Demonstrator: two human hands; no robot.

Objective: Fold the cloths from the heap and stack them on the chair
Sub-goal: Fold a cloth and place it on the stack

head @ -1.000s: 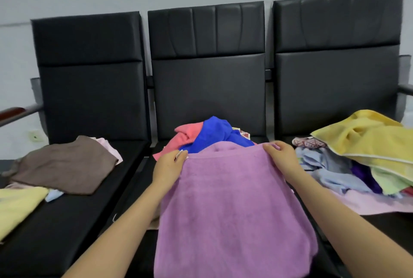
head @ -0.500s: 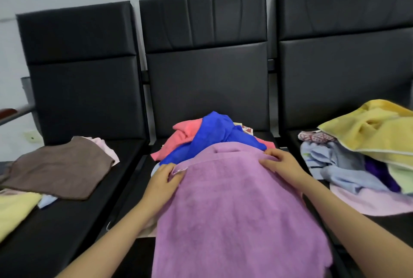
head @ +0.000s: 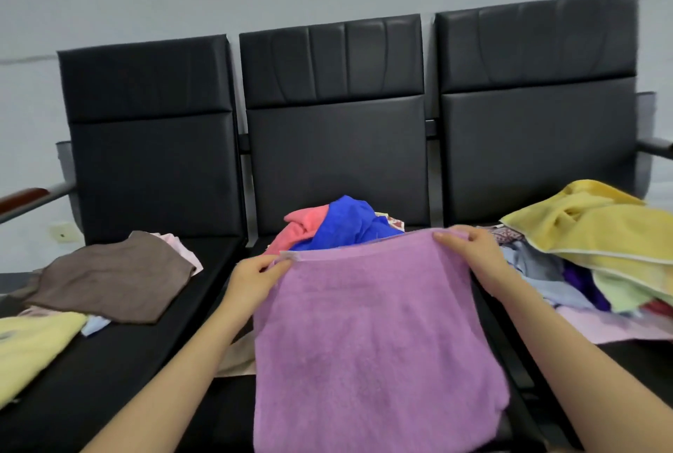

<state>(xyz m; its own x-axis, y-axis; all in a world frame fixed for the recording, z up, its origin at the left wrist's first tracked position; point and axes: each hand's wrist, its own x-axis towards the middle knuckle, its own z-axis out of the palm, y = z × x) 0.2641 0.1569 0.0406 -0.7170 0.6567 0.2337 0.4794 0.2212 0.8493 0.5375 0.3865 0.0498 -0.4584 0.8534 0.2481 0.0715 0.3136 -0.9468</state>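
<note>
Head view: at lower centre of the frame the left hand (head: 255,279) pinches the left top corner of a purple towel (head: 371,339), and the right hand (head: 469,258) grips its right top corner; the towel hangs between them. Just behind it, a coral and blue heap (head: 335,225) lies on the middle chair (head: 335,146). At left a folded brown cloth (head: 109,278) rests on the left chair (head: 153,168). At right a yellow towel (head: 597,230) tops another pile.

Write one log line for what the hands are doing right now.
left hand: pinches purple towel corner | right hand: grips other corner | towel: held up, hanging | step: folding
</note>
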